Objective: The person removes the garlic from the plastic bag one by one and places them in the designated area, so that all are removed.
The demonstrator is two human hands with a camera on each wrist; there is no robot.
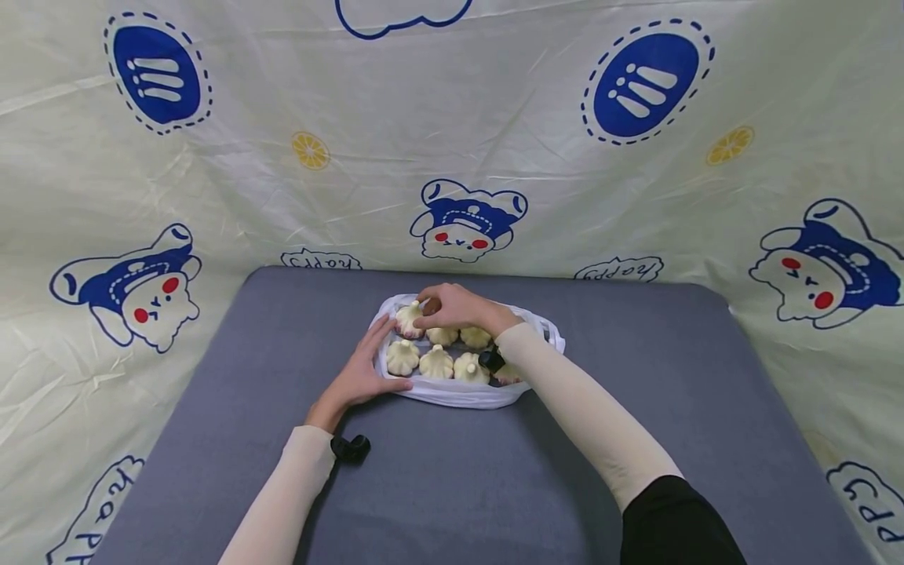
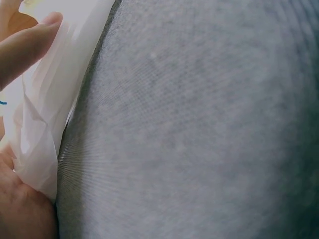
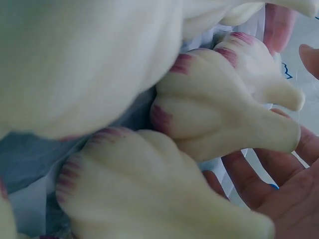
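Note:
Several garlic bulbs [image 1: 437,362] stand in two rows inside a white plastic bag [image 1: 466,396], whose rim is spread around them. My left hand [image 1: 363,369] rests against the bag's left end, thumb along the front side and fingers along the left side. In the left wrist view its thumb [image 2: 30,47] lies against the white plastic. Reaching across the bag, my right hand [image 1: 459,306] pinches the back-left garlic bulb [image 1: 407,322] near its stem. The right wrist view shows bulbs with purple-streaked bases [image 3: 119,184] close up, beside the hand [image 3: 279,184].
The bag lies on a grey cloth-covered table [image 1: 438,479], toward its far edge. Behind and at both sides hangs a pale printed curtain [image 1: 452,94] with blue cartoon figures. A black wrist device [image 1: 351,449] sits at the left cuff.

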